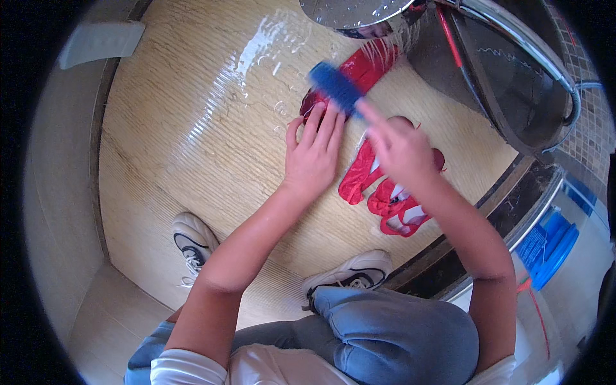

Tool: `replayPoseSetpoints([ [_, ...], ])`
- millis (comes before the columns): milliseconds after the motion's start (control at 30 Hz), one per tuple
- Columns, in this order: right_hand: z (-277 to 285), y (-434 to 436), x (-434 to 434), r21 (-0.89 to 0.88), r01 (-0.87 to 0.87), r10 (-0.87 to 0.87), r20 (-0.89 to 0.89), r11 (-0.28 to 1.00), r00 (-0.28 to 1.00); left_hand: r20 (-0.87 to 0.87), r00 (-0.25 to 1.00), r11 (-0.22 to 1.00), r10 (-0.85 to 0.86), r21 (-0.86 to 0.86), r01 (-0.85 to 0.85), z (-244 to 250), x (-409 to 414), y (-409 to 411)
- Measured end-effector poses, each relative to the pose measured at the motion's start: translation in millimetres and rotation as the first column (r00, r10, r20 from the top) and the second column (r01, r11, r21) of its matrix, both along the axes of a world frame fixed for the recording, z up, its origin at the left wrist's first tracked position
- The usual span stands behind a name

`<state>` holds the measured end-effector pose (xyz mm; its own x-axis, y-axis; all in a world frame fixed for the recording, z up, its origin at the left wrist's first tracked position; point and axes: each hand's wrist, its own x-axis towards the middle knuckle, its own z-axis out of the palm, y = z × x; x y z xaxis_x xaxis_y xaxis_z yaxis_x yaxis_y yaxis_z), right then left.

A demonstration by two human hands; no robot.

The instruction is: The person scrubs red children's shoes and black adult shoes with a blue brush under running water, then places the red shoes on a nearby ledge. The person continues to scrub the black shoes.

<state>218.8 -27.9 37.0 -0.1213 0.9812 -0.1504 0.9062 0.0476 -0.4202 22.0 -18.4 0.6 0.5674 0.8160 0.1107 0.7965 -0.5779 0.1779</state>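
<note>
Under running water lies a long piece of wet red fabric (368, 65) on the ribbed tiled floor. My left hand (315, 149) presses its near end with spread fingertips. Blurred by motion, my right hand (402, 149) grips a blue brush (336, 86) that is over the same end. Several red fabric shoes or slippers (358, 178) with pale insides lie together on the floor below my right hand, which partly hides them. What the long red piece is, I cannot tell.
A shower head (358, 12) sprays from above. Beside it are a dark basin-like object (447, 67) and a curved chrome pipe (524, 38). A dark raised sill (519, 192) runs along the right, with a blue plastic container (548, 248) beyond. My shoes (349, 274) stand on the floor.
</note>
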Motion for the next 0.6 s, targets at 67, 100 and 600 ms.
replayPoseSetpoints([
  [67,-12.5,19.9,27.7,0.110,0.109,-0.126,0.163,0.988,0.979,-0.008,1.000,1.000,-0.001,0.004,0.001,7.1,-2.5,4.4],
  [100,-9.7,29.7,37.5,0.185,0.128,-0.143,0.068,0.974,0.987,-0.007,1.000,1.000,-0.004,0.001,0.004,7.2,-3.1,4.1],
  [600,3.1,0.1,5.5,0.045,-0.111,0.109,0.045,0.993,0.993,0.064,0.998,1.000,0.003,-0.005,-0.002,-0.8,-1.3,2.3],
])
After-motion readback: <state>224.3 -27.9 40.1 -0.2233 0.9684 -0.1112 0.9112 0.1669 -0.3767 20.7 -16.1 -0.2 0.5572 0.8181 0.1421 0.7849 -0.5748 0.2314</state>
